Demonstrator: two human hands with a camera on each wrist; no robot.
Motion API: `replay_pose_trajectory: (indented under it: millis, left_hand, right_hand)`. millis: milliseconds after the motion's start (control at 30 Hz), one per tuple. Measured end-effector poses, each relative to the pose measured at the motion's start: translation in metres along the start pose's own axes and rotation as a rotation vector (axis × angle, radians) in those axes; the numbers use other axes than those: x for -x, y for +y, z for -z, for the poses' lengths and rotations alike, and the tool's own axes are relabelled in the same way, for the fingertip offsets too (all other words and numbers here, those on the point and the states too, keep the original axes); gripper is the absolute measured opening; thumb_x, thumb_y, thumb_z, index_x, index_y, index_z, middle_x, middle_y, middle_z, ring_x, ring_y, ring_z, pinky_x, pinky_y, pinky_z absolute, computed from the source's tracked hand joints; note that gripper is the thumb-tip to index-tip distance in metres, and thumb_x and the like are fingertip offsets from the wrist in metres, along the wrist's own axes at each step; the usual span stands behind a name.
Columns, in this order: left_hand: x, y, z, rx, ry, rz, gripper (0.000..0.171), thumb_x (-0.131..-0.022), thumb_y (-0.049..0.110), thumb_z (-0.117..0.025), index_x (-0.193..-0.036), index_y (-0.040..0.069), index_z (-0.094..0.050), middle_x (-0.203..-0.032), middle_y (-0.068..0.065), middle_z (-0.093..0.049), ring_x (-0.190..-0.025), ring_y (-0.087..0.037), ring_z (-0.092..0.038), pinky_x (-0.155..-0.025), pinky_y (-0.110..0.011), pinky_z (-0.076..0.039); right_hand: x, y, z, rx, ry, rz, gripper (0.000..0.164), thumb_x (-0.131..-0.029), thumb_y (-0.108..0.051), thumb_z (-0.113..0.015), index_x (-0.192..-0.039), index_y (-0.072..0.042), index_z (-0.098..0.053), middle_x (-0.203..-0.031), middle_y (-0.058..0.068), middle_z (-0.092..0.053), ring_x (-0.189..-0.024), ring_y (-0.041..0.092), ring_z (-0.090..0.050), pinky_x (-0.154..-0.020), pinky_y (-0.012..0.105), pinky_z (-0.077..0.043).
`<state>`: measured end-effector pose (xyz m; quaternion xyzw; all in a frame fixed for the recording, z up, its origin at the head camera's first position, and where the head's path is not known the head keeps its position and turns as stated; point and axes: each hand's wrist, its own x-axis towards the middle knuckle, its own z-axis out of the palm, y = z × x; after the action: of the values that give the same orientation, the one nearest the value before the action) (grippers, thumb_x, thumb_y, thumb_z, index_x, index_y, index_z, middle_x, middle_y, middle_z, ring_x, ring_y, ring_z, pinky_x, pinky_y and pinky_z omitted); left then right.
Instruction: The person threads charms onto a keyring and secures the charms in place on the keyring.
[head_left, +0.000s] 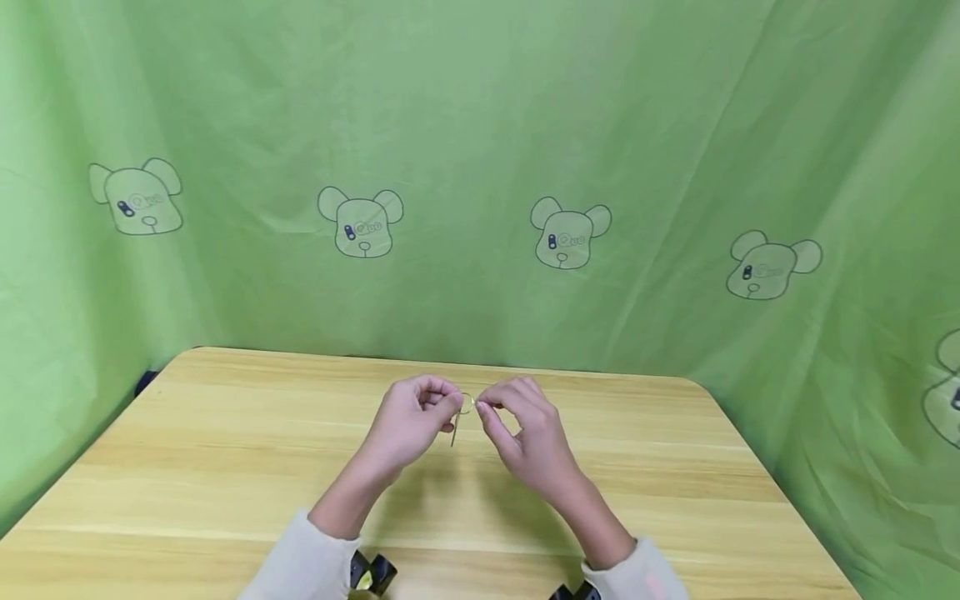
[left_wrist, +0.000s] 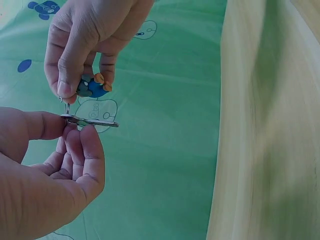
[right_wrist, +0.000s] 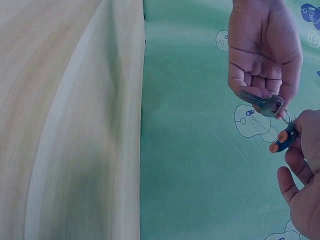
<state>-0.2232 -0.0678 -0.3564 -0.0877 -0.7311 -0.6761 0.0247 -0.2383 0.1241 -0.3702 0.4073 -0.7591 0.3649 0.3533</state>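
Note:
Above the wooden table point(head_left: 225, 467), my two hands meet at a thin metal key ring point(head_left: 467, 404). My left hand point(head_left: 411, 421) pinches a flat metal key point(left_wrist: 100, 122) between thumb and fingers; in the head view its blade hangs below the fingertips. With thumb and index finger, my right hand point(head_left: 531, 429) grips the other side, where a small blue and orange figurine charm point(left_wrist: 95, 87) hangs under the fingers. In the right wrist view the ring joins the key point(right_wrist: 255, 100) to the charm point(right_wrist: 285, 138).
Green cloth point(head_left: 465, 100) printed with bear-head outlines encloses the table at the back and sides. Dark wrist-worn devices point(head_left: 372, 573) sit at both sleeve cuffs, low in the head view. The hands cast soft shadows on the tabletop.

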Motion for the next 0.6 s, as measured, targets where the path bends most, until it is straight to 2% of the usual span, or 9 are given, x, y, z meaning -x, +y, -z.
replay_pose_trajectory:
  millis: [133,367,500,600]
  left_hand:
    - [0.0023,0.0019,-0.0012,-0.014,-0.006,-0.001,0.010,-0.096,0.008,-0.068,-0.101,0.000,-0.070,-0.091,-0.010,-0.066,-0.080,-0.021,-0.065,-0.077,-0.034,-0.061]
    - [0.0035,0.0046,-0.0016,-0.013,-0.021,-0.007,0.012,-0.097,0.007,-0.067,-0.102,-0.004,-0.069,-0.092,-0.011,-0.066,-0.082,-0.023,-0.066,-0.078,-0.035,-0.062]
    - [0.0048,0.0054,-0.0018,-0.008,-0.021,-0.009,0.009,-0.097,0.006,-0.067,-0.100,-0.002,-0.069,-0.092,-0.011,-0.066,-0.085,-0.029,-0.066,-0.077,-0.034,-0.062]
    - [0.0055,0.0058,-0.0018,-0.013,-0.022,-0.012,0.006,-0.096,0.006,-0.067,-0.098,0.000,-0.070,-0.091,-0.010,-0.067,-0.084,-0.028,-0.066,-0.077,-0.036,-0.062]
  right_hand:
    - [0.0016,-0.0008,0.0005,0.013,-0.005,0.013,0.005,-0.097,-0.006,-0.067,-0.097,-0.007,-0.071,-0.093,0.001,-0.070,-0.090,0.020,-0.061,-0.081,0.029,-0.051]
    - [0.0019,-0.0015,0.0017,0.024,-0.004,0.010,0.005,-0.098,-0.006,-0.066,-0.097,-0.007,-0.071,-0.094,0.001,-0.070,-0.091,0.020,-0.061,-0.081,0.028,-0.051]
    - [0.0023,-0.0021,0.0029,0.029,-0.005,0.011,0.007,-0.099,-0.008,-0.065,-0.098,-0.006,-0.071,-0.094,0.001,-0.070,-0.090,0.020,-0.061,-0.081,0.028,-0.050]
    - [0.0025,-0.0026,0.0036,0.030,-0.006,0.009,0.007,-0.099,-0.008,-0.064,-0.098,-0.006,-0.071,-0.094,0.001,-0.070,-0.090,0.020,-0.061,-0.081,0.028,-0.051]
